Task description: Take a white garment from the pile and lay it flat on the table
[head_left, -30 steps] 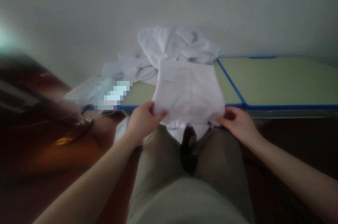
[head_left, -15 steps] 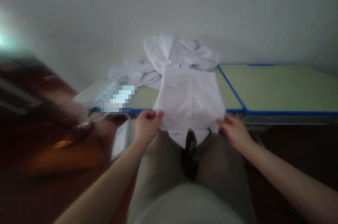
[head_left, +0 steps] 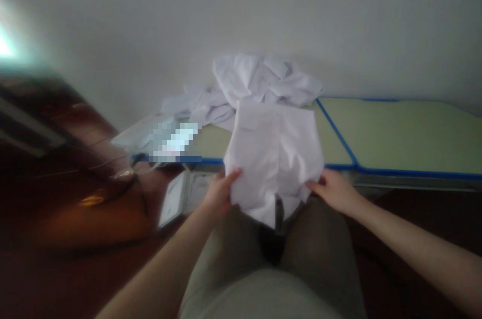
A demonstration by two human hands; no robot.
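A white garment [head_left: 271,153], with a seam-like line down its middle, hangs stretched between my hands over the table's front edge. My left hand [head_left: 222,189] pinches its left side near the bottom, thumb on top. On the opposite side my right hand [head_left: 331,189] grips the lower right edge, with the fingers partly hidden by the cloth. The bottom edge falls unevenly over my lap, and something dark shows at its lower middle. Behind it a crumpled heap of white cloth [head_left: 263,78] lies against the wall, touching or just beyond the garment's upper edge.
A pale green table [head_left: 410,133] with blue edging runs along the wall. More rumpled white cloth [head_left: 203,106] lies at the left, near a blurred-out bright object [head_left: 175,141]. White boxes [head_left: 173,198] stand below the table's left part. The floor [head_left: 94,279] is dark red.
My left hand has shifted its hold, with the thumb now across the cloth. The garment's lower edge has come down and bunched slightly toward me. The view has shifted a little.
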